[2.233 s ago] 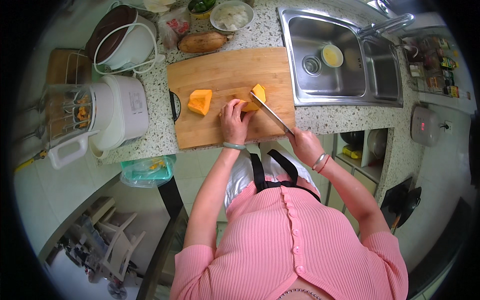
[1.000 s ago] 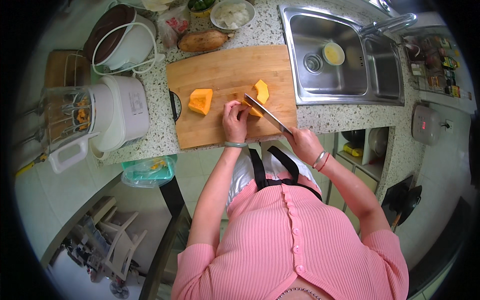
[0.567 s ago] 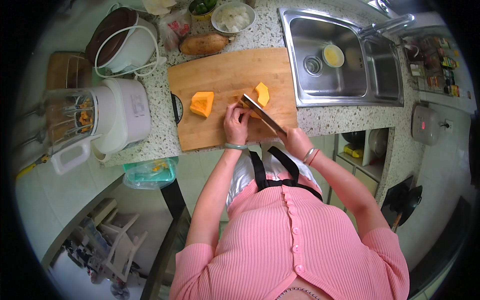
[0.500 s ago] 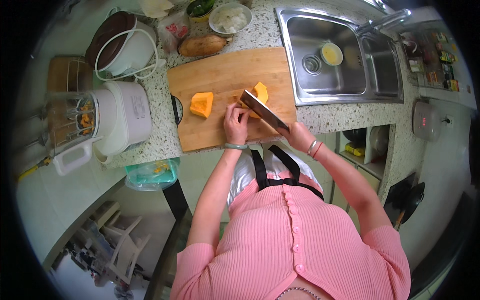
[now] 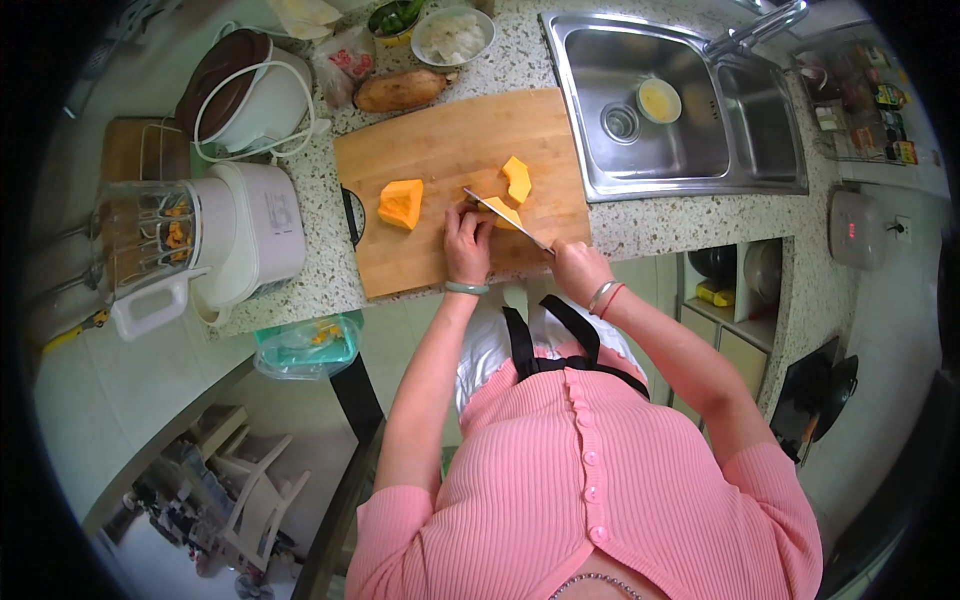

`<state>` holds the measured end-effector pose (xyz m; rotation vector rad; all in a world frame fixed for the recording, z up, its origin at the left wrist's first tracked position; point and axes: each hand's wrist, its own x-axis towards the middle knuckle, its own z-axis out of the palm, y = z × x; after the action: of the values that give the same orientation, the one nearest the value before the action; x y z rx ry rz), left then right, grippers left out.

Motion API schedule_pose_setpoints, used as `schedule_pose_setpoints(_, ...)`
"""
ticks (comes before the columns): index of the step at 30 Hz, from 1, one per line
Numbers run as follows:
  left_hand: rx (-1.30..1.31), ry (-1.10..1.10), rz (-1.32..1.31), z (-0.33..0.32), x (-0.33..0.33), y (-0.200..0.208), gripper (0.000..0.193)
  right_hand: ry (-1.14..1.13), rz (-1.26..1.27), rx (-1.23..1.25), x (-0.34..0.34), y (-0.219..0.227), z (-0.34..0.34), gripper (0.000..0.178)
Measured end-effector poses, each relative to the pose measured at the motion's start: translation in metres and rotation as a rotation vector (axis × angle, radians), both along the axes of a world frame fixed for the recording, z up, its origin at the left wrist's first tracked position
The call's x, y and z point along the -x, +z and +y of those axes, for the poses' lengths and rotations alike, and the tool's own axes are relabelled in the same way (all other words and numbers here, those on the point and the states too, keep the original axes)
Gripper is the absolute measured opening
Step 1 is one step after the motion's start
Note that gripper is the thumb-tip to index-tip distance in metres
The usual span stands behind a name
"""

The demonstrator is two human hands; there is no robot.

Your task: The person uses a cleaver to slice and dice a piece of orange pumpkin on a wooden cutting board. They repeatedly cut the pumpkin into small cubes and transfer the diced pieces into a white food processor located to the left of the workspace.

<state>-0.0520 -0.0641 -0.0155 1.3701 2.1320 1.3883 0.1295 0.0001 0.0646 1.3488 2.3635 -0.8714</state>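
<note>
Orange against pale wood, your pumpkin chunk (image 5: 401,204) sat at nine o'clock on the board (image 5: 430,140), reading the board as the dial with its far edge at twelve. A bent slice (image 5: 517,179) of the same flesh lay between two and three. A third piece, a wedge (image 5: 505,208), lay at four, near the slice and beneath your knife (image 5: 530,235).

Your right hand (image 5: 582,272), at four and just past the board's near edge, was wrapped firmly round the knife's handle. The blade pointed toward ten and crossed over the wedge; how far its edge had sunk in, I could not make out. Your left hand (image 5: 467,247) was at six, fingers bent close beside the wedge. Whether they pinched it I could not say, since the blade and fingers hid the contact.

Beyond the board, a sweet potato (image 5: 402,91) lay at eleven and a white bowl (image 5: 460,62) of pale food stood at twelve. The sink (image 5: 640,160) was at two, a small bowl (image 5: 663,119) inside it. A pale machine (image 5: 262,225) stood at nine.
</note>
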Motion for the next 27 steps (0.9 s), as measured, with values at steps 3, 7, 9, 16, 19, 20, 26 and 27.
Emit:
schedule_pose_setpoints(3,-0.012,-0.024,0.012,-0.003,0.002,0.001,0.009,-0.024,0.081,0.062,-0.005,-0.014,0.015,0.034)
schedule_pose_setpoints(7,-0.057,-0.040,0.048,-0.008,0.007,0.000,0.011,0.007,0.129,0.051,-0.007,0.004,0.045,0.044)
schedule_pose_setpoints(9,-0.082,-0.026,0.069,-0.012,0.008,0.000,0.013,0.029,0.164,0.001,-0.010,0.006,0.042,0.042)
schedule_pose_setpoints(16,-0.003,0.038,-0.095,-0.014,0.003,-0.004,0.015,-0.022,0.228,-0.060,-0.006,0.014,0.014,0.037)
schedule_pose_setpoints(19,-0.026,0.057,-0.096,-0.015,0.002,-0.008,0.014,0.004,0.204,-0.050,-0.009,0.013,0.008,0.038)
schedule_pose_setpoints(20,-0.039,0.065,-0.103,-0.014,0.003,-0.009,0.013,0.002,0.191,-0.038,-0.010,0.015,0.007,0.038)
schedule_pose_setpoints(26,-0.038,0.049,-0.086,-0.013,0.003,-0.008,0.015,0.005,0.222,-0.029,-0.019,0.015,-0.002,0.036)
schedule_pose_setpoints(27,-0.044,0.040,-0.049,-0.013,0.004,-0.006,0.015,-0.004,0.244,-0.031,-0.019,0.017,-0.002,0.035)
